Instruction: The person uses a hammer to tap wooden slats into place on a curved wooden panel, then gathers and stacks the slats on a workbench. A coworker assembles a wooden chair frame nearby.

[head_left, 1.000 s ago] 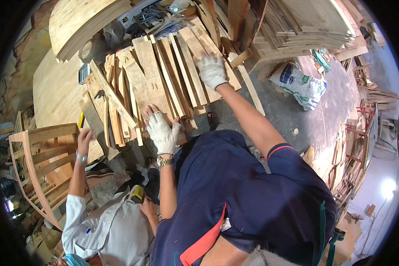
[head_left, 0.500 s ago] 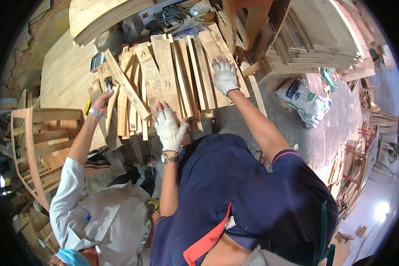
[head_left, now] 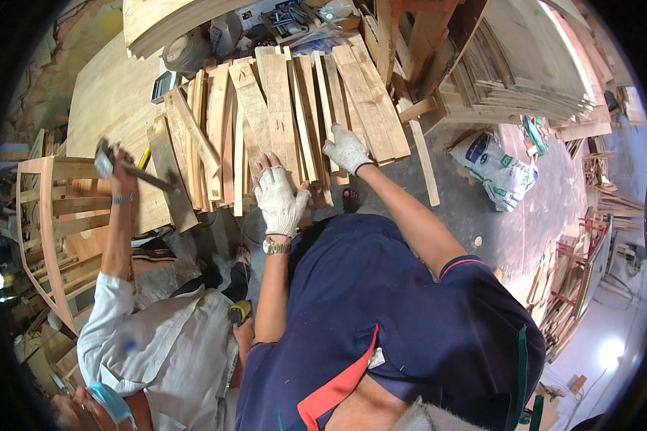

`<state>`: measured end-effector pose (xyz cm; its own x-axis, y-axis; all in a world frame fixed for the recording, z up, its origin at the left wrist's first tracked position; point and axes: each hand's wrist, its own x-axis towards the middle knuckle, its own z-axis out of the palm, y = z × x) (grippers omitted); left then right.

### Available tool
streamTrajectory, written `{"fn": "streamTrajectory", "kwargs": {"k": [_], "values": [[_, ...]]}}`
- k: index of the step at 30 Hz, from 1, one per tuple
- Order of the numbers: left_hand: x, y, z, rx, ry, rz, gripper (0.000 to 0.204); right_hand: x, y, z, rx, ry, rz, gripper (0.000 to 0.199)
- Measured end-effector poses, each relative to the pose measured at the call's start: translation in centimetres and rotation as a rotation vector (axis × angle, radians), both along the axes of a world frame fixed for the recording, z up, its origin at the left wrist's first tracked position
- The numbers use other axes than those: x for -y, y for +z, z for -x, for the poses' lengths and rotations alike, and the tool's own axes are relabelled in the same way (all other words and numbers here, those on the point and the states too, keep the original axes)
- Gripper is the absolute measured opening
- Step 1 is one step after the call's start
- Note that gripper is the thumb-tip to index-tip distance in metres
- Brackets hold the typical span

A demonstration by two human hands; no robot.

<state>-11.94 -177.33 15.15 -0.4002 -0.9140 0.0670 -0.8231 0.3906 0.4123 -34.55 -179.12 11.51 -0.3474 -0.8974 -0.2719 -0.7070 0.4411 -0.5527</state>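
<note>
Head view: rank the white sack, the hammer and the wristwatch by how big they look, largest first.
1. white sack
2. hammer, in the co-worker's hand
3. wristwatch, clearly smallest

All lie at differing depths, so this ranks apparent size only.

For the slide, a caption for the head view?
Gloved left hand and right hand press on wooden planks; a co-worker's hand raises a hammer.

One package: white sack (head_left: 494,169) with green and blue print, lying on the floor (head_left: 546,215) to my right.

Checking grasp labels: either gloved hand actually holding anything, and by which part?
Nothing gripped: left hand and right hand lie flat on the wooden planks.
</note>
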Motion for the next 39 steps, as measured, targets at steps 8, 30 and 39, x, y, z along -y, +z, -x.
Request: {"fn": "streamTrajectory", "kwargs": {"k": [8, 30, 39], "values": [[-0.1, 0.1, -0.3, -0.012, 0.011, -0.035, 0.107, -5.6, 1.7, 2.6, 0.231, -0.177, 0.239, 0.041], [0.0, 0.2, -0.3, -0.002, -0.007, 0.006, 0.107, -5.1, -1.0, 7.8, -0.730, -0.340, 0.234, 0.041], [-0.1, 0.1, -0.3, 0.000, 0.002, -0.037, 0.106, -5.8, -1.8, 6.9, -0.588, -0.445, 0.215, 0.042]]}}
